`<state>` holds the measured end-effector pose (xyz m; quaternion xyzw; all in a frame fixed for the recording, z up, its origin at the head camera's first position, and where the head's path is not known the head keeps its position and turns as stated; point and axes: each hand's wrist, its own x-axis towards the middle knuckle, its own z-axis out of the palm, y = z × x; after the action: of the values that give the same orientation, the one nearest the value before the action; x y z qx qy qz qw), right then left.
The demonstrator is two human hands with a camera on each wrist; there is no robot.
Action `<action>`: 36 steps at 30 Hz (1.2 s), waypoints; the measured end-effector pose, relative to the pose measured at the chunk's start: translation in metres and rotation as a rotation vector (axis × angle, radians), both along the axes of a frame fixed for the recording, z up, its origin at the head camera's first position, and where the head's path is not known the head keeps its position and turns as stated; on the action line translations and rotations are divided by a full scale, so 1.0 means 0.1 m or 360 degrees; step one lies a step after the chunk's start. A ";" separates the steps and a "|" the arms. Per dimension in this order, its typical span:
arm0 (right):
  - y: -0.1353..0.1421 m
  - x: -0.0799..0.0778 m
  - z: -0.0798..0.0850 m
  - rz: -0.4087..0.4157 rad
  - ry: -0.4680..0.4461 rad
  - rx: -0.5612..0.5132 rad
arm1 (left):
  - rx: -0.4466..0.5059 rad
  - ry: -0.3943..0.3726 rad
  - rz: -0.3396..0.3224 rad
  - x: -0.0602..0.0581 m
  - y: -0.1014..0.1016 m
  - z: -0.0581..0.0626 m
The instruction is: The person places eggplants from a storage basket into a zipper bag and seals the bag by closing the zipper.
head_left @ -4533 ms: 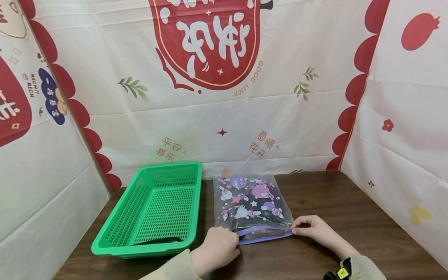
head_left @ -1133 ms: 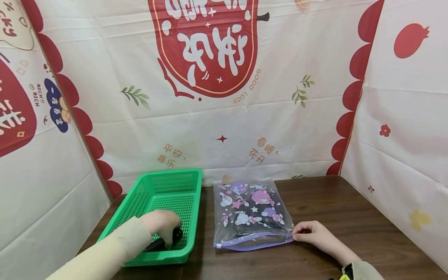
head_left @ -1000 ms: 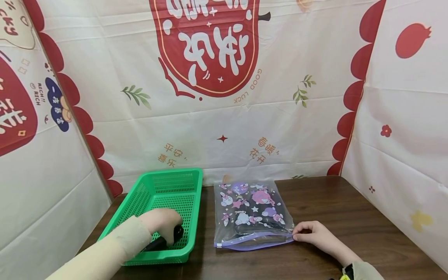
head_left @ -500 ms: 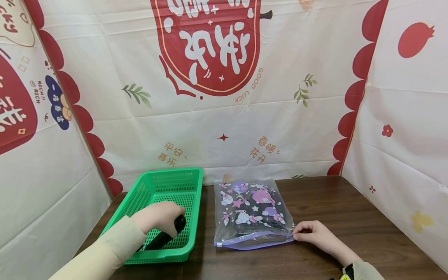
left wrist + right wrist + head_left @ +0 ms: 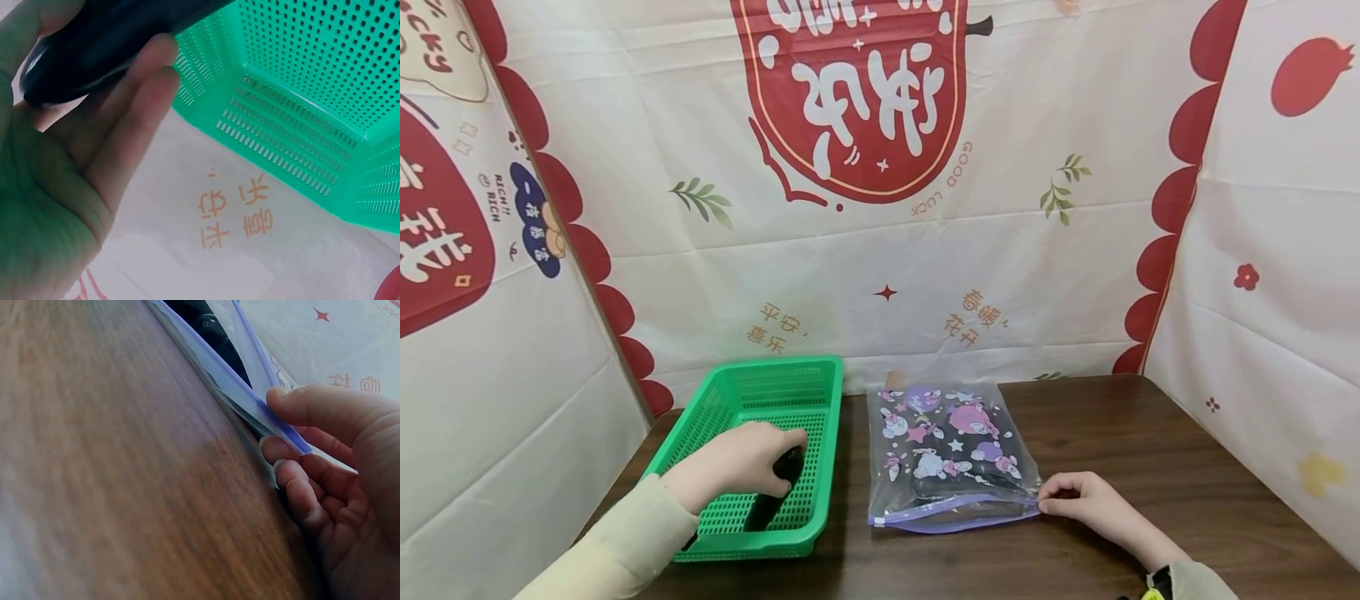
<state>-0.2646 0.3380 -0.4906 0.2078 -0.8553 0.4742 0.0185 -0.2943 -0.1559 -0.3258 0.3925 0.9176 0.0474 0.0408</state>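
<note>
My left hand (image 5: 737, 460) reaches over the green basket and grips a long, glossy black thing (image 5: 765, 510) with a smooth rounded end. In the head view it stands tilted, its lower end inside the basket. The left wrist view shows thumb and fingers around the rounded end of the black thing (image 5: 119, 47); its far end runs out of frame. My right hand (image 5: 1086, 502) pinches the right corner of a clear zip bag (image 5: 880, 467) printed with pink and purple cartoons. The bag's purple zip edge (image 5: 250, 397) gapes, and dark contents (image 5: 209, 328) show inside.
The green perforated basket (image 5: 832, 442) stands on the left of the brown wooden table (image 5: 1097, 425). A white slider (image 5: 878, 522) sits at the zip's left end. Printed white cloth (image 5: 820, 275) walls in the back and both sides.
My left hand has gone from the bag's left corner into the basket, taken hold of the black thing and lifted its upper end, tilting it steeper. My right hand keeps its pinch on the bag.
</note>
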 end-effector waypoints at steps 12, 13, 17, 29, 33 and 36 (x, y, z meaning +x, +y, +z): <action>0.03 0.01 -0.03 0.0050 -0.0024 -0.0053 | 0.0087 0.0226 0.0020 0.17 -0.05 0.05; 0.03 0.01 -0.02 0.0055 -0.0038 -0.0062 | 0.0104 0.0244 0.0023 0.19 -0.06 0.06; 0.02 0.00 -0.01 0.0059 -0.0057 -0.0079 | 0.0185 0.0315 0.0029 0.29 -0.10 0.09; 0.04 0.00 0.00 0.0041 -0.0027 -0.0043 | 0.0339 0.0550 0.0060 0.49 -0.12 0.10; 0.03 0.00 0.00 0.0017 -0.0021 -0.0028 | 0.0361 0.0625 0.0036 0.53 -0.12 0.10; 0.02 0.01 0.00 0.0028 -0.0034 -0.0042 | 0.0395 0.0648 0.0057 0.53 -0.13 0.09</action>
<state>-0.2637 0.3398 -0.4910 0.2101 -0.8473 0.4877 0.0079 -0.2410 -0.1692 -0.3165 0.3797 0.9008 0.0805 -0.1946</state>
